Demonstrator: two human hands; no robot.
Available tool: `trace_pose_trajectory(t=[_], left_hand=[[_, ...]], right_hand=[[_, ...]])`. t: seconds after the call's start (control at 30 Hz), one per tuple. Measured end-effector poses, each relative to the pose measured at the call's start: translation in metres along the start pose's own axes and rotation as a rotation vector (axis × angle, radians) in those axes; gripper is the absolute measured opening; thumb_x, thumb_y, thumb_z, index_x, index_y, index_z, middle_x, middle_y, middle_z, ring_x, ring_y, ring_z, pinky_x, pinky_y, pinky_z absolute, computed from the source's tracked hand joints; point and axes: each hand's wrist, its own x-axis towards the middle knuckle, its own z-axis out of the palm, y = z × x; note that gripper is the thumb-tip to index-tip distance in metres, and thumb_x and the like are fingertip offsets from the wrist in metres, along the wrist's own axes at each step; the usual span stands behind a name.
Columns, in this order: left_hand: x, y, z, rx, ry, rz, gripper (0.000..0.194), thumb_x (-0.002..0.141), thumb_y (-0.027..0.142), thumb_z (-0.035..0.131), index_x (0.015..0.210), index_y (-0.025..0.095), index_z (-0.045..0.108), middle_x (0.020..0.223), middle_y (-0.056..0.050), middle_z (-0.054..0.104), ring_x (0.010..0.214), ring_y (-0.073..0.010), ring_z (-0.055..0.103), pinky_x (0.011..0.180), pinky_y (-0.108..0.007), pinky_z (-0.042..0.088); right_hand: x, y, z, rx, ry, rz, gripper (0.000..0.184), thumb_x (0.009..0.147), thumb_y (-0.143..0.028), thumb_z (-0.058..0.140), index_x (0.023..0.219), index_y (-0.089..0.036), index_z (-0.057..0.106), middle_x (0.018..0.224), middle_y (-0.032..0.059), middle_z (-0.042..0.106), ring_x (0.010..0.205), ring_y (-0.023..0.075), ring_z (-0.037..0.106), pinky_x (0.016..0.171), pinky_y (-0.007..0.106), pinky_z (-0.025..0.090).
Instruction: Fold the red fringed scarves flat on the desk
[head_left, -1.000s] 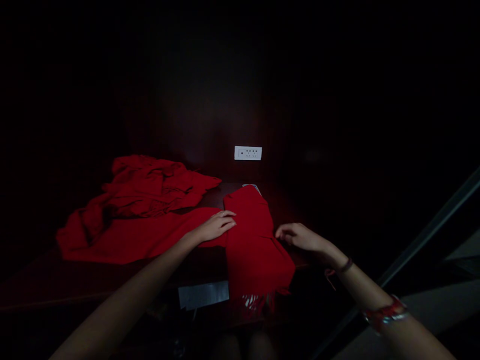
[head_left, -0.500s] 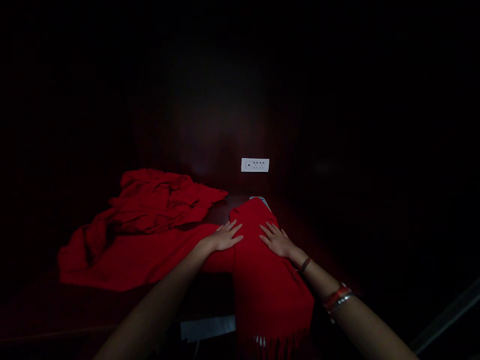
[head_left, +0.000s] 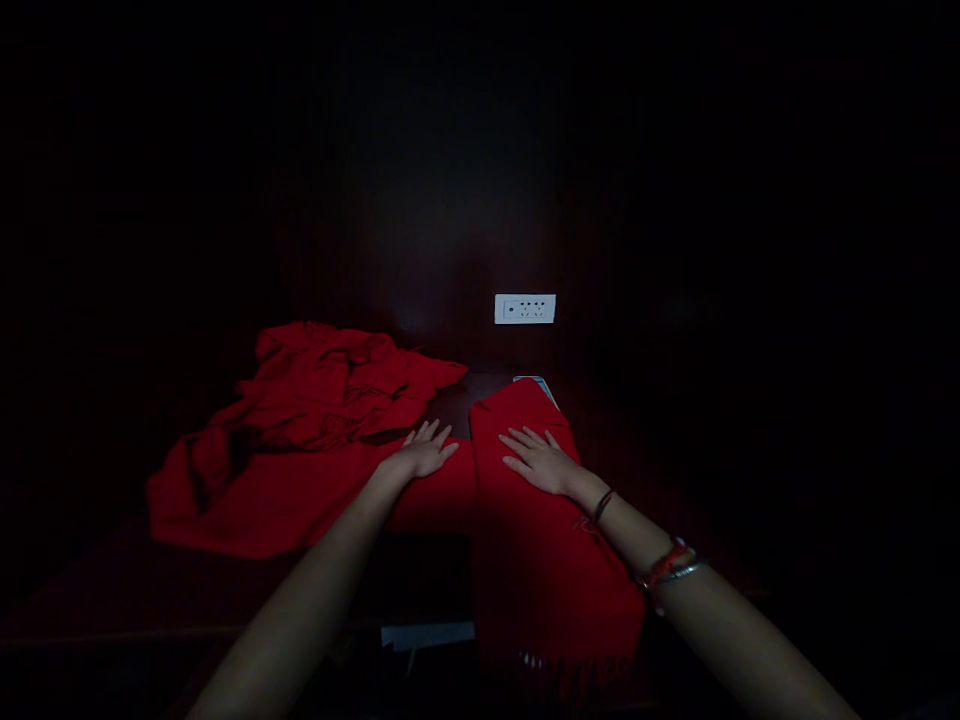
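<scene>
A long red scarf (head_left: 547, 560) lies across a dark wooden table (head_left: 112, 590), its fringed end hanging over the near edge. My right hand (head_left: 536, 458) rests flat on the folded strip, fingers stretched out. My left hand (head_left: 424, 455) lies flat, fingers spread, on the red cloth just left of the fold. Behind and to the left, more red cloth sits in a crumpled heap (head_left: 322, 385).
A white socket plate (head_left: 525, 309) is set in the dark back wall. A small light object (head_left: 536, 383) peeks out behind the scarf's far end. A pale paper or label (head_left: 427, 636) shows below the table edge. The surroundings are very dark.
My right hand came from the scarf's right edge onto the folded strip and lies flat. My left hand slid a little to the left. The view shifted slightly.
</scene>
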Motion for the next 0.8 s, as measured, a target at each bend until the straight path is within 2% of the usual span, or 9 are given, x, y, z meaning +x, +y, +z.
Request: trace_pose_trajectory(t=[0.1, 0.2, 0.33, 0.43, 0.6, 0.7, 0.8], left_hand=[[0.003, -0.006, 0.003, 0.026, 0.003, -0.016, 0.058, 0.08, 0.052, 0.012, 0.129, 0.021, 0.016, 0.135, -0.01, 0.01, 0.122, -0.0242, 0.005, 0.094, -0.043, 0.013], [0.004, -0.004, 0.004, 0.023, -0.002, -0.02, 0.057, 0.08, 0.052, 0.013, 0.129, 0.023, 0.016, 0.135, -0.009, 0.009, 0.123, -0.0238, 0.004, 0.095, -0.044, 0.013], [0.003, -0.001, 0.001, 0.014, -0.016, -0.026, 0.056, 0.08, 0.05, 0.013, 0.129, 0.024, 0.014, 0.136, -0.007, 0.007, 0.123, -0.0234, 0.003, 0.095, -0.044, 0.013], [0.004, 0.0, -0.001, 0.012, -0.045, -0.035, 0.055, 0.08, 0.048, 0.013, 0.129, 0.024, 0.012, 0.136, -0.007, 0.006, 0.123, -0.0231, 0.002, 0.095, -0.044, 0.012], [0.005, 0.0, -0.003, 0.006, -0.093, -0.059, 0.056, 0.079, 0.049, 0.018, 0.129, 0.025, 0.012, 0.136, -0.006, 0.003, 0.122, -0.0238, 0.0, 0.095, -0.044, 0.011], [0.007, -0.001, -0.002, 0.01, -0.046, -0.072, 0.057, 0.079, 0.051, 0.017, 0.129, 0.026, 0.014, 0.136, -0.006, 0.005, 0.122, -0.0239, 0.001, 0.095, -0.044, 0.01], [0.01, 0.001, -0.001, 0.018, 0.011, -0.101, 0.057, 0.079, 0.052, 0.014, 0.129, 0.025, 0.015, 0.136, -0.006, 0.008, 0.123, -0.0238, 0.001, 0.096, -0.044, 0.009]], right_hand=[[-0.003, -0.009, -0.005, -0.006, 0.091, -0.078, 0.055, 0.079, -0.053, 0.023, 0.126, -0.026, 0.025, 0.132, 0.0067, 0.024, 0.12, 0.0239, 0.016, 0.094, 0.049, 0.012], [-0.001, -0.025, -0.01, -0.013, 0.17, -0.203, 0.05, 0.079, -0.048, 0.03, 0.124, -0.027, 0.029, 0.124, 0.0078, 0.035, 0.114, 0.0222, 0.028, 0.092, 0.043, 0.021], [0.006, -0.037, -0.013, -0.115, 0.111, -0.25, 0.037, 0.083, -0.027, 0.03, 0.119, -0.029, 0.039, 0.105, 0.0089, 0.044, 0.095, 0.0196, 0.043, 0.079, 0.035, 0.034], [0.012, -0.038, -0.014, -0.207, 0.097, -0.255, 0.035, 0.083, -0.021, 0.028, 0.111, -0.027, 0.047, 0.099, 0.0093, 0.044, 0.09, 0.0199, 0.044, 0.074, 0.033, 0.036], [0.019, -0.038, -0.019, -0.249, 0.151, -0.305, 0.026, 0.082, -0.031, 0.032, 0.099, -0.025, 0.052, 0.099, 0.0074, 0.042, 0.09, 0.0207, 0.041, 0.075, 0.036, 0.034], [0.014, -0.036, -0.028, -0.197, 0.161, -0.324, 0.023, 0.082, -0.028, 0.032, 0.092, -0.022, 0.052, 0.092, 0.0059, 0.042, 0.082, 0.0166, 0.041, 0.073, 0.032, 0.034], [0.002, -0.033, -0.039, -0.132, 0.208, -0.399, 0.023, 0.079, -0.016, 0.032, 0.092, -0.021, 0.051, 0.089, 0.0048, 0.04, 0.076, 0.0133, 0.04, 0.07, 0.027, 0.034]])
